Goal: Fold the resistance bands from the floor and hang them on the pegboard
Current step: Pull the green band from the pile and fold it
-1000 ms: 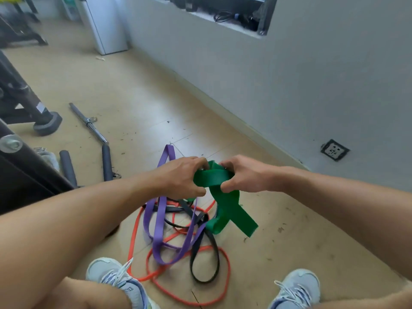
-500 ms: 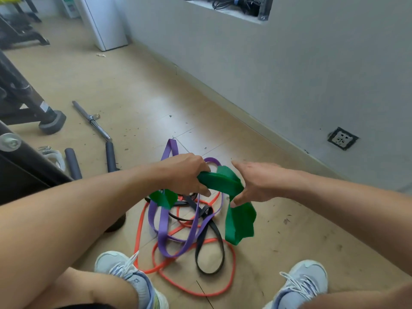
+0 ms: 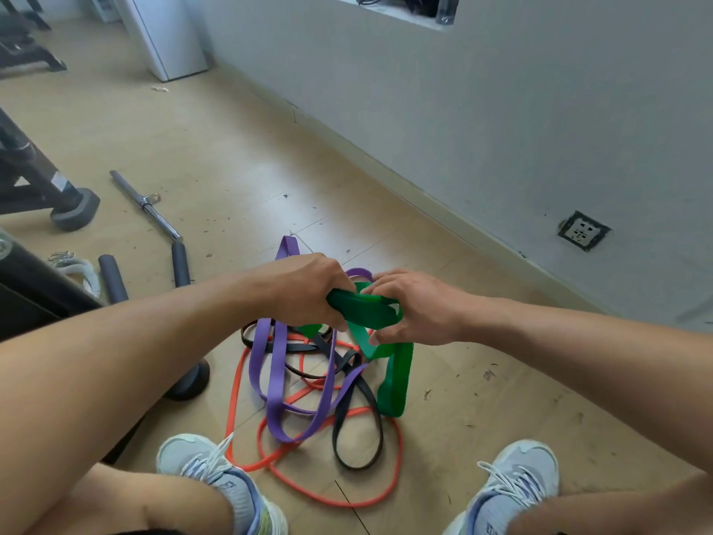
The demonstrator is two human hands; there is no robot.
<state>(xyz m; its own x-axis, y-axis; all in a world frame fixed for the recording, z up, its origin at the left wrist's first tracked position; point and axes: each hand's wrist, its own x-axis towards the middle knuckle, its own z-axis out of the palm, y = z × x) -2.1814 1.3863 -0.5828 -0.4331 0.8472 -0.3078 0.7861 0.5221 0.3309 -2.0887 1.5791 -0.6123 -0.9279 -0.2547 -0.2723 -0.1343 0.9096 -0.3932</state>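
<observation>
I hold a wide green resistance band above the floor, folded into a short bundle between both hands. My left hand grips its left end. My right hand pinches its right end, and a loop of the band hangs below that hand almost to the floor. Underneath, a purple band, a black band and an orange band lie tangled together on the floor. No pegboard is in view.
My two shoes stand either side of the tangle. A metal bar with grips and black machine feet lie at the left. A grey wall with a socket runs along the right.
My right hand has come back onto the green band after opening beside it. The bundle is tighter, and the hanging loop has dropped lower.
</observation>
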